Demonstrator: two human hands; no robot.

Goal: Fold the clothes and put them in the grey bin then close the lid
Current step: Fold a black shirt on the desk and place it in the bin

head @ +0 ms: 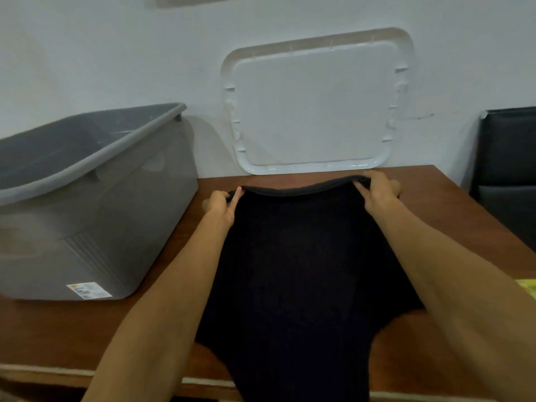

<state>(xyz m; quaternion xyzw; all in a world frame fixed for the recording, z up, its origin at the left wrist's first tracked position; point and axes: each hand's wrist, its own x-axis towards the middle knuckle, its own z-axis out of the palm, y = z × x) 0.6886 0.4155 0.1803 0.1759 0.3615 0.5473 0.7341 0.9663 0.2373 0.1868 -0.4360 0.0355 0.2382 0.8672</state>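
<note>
On the table (435, 204), left hand (222, 204) and right hand (377, 192) pinched the garment (298, 256) at twelve o'clock, mid-fold; it likely needed drawing toward six, evenly.

Light was dim, cool & even. Soft shadows sat on the wall (87, 53) right of the grey bin (87, 204) & round the white lid (313, 111). Black garment (295, 271) lost all detail. Faint sheen ran along lid's lower rim. Wide-angle lens bowed the edges; everything looked slightly soft.
</note>
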